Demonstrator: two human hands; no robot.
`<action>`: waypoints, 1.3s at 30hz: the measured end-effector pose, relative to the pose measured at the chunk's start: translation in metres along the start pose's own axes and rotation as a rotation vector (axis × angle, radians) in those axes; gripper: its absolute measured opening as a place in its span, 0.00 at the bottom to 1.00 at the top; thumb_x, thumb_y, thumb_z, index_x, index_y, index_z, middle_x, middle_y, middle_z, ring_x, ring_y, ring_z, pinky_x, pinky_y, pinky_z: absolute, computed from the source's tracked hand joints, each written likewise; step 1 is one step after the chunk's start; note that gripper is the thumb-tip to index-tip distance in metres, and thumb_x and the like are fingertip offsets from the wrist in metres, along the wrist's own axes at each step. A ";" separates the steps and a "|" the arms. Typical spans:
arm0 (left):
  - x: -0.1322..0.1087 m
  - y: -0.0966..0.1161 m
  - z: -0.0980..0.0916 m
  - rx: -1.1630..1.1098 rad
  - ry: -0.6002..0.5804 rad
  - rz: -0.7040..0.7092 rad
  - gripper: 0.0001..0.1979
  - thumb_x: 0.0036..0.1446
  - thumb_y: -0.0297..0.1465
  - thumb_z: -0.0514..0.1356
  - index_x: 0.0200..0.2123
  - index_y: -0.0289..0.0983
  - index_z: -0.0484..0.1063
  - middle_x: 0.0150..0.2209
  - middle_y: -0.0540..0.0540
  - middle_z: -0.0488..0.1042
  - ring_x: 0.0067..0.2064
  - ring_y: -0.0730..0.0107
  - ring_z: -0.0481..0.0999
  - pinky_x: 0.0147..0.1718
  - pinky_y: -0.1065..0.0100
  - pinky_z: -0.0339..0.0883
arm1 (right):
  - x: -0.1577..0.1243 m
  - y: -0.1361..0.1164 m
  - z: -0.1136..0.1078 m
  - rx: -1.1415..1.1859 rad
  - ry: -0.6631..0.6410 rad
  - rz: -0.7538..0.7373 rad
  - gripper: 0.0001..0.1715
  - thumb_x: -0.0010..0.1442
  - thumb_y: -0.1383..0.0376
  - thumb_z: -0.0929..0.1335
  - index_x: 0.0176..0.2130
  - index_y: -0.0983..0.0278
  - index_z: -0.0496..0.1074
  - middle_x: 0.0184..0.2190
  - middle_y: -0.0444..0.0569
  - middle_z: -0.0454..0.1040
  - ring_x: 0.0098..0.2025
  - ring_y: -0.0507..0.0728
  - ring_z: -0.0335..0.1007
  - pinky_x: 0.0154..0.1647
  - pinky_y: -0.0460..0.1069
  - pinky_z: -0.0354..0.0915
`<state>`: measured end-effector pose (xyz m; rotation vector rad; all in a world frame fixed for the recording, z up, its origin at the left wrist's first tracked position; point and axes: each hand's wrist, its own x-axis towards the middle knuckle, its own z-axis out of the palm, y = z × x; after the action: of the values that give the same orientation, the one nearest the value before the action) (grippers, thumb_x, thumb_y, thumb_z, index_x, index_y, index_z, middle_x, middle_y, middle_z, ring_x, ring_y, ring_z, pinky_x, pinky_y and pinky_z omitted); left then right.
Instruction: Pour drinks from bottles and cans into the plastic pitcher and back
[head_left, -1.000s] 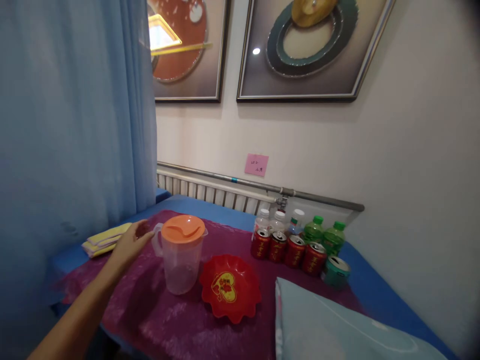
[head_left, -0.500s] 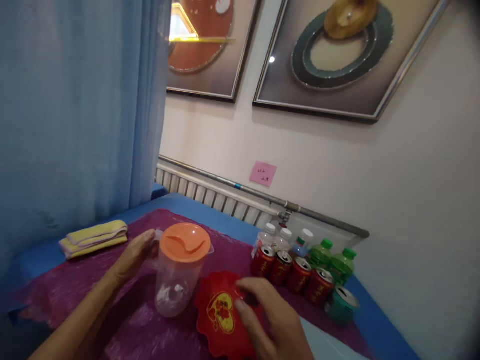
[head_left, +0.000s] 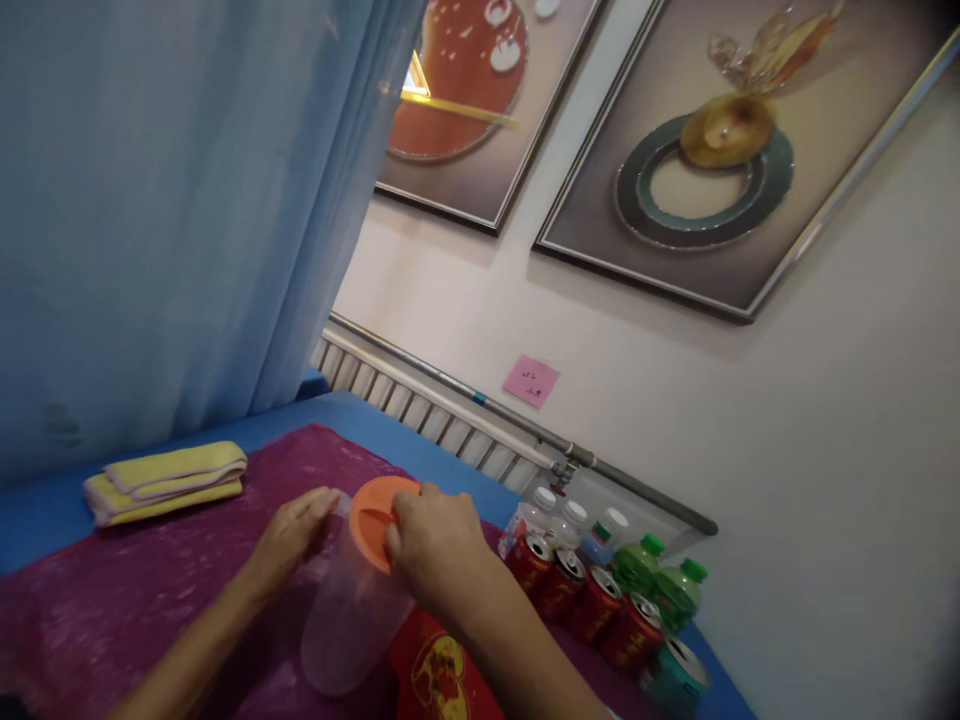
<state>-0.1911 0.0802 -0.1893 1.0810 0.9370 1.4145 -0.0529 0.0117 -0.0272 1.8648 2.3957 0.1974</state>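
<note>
A clear plastic pitcher (head_left: pixel 346 625) with an orange lid (head_left: pixel 369 522) stands tilted in view on the purple plastic sheet (head_left: pixel 202 600). My left hand (head_left: pixel 294 535) is closed round its handle on the left side. From the right, my right hand (head_left: pixel 442 548) reaches over the top, its fingers closed on the lid's raised grip. The lid still sits on the pitcher's rim. Partly hidden under my right forearm is a red scalloped dish (head_left: pixel 442 675) with a yellow heart design.
A folded yellow towel (head_left: pixel 172 482) lies at the left. Several red cans (head_left: pixel 600 605), a teal can (head_left: pixel 676 680) and bottles with white or green caps (head_left: pixel 637 565) stand in rows at the right. Behind are a radiator (head_left: pixel 427 415) and a blue curtain (head_left: pixel 165 220).
My right hand has moved from over the red dish up and left onto the pitcher's lid, closing on its grip. My left hand stays at the handle. The view has tilted.
</note>
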 end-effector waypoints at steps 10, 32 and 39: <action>0.008 -0.007 0.001 -0.026 0.008 -0.008 0.29 0.42 0.60 0.60 0.20 0.38 0.61 0.16 0.54 0.54 0.19 0.76 0.51 0.19 0.71 0.43 | 0.004 0.006 0.003 0.012 -0.042 -0.037 0.14 0.62 0.66 0.62 0.40 0.64 0.76 0.42 0.58 0.79 0.44 0.65 0.77 0.52 0.66 0.62; 0.012 -0.009 0.001 0.032 -0.001 0.056 0.29 0.47 0.59 0.57 0.19 0.39 0.57 0.15 0.55 0.54 0.19 0.75 0.51 0.19 0.71 0.45 | 0.002 0.019 0.023 0.079 0.169 -0.165 0.12 0.64 0.66 0.62 0.34 0.65 0.73 0.39 0.53 0.78 0.42 0.60 0.72 0.44 0.54 0.59; 0.007 -0.007 0.002 0.098 0.023 0.075 0.29 0.48 0.59 0.56 0.19 0.39 0.60 0.15 0.54 0.57 0.19 0.74 0.53 0.19 0.70 0.45 | 0.012 0.041 0.012 0.860 0.550 -0.090 0.12 0.60 0.63 0.62 0.37 0.64 0.74 0.34 0.47 0.76 0.37 0.55 0.69 0.40 0.50 0.63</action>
<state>-0.1874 0.0879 -0.1945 1.1851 1.0000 1.4576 -0.0149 0.0332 -0.0321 2.2060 3.2943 -0.4727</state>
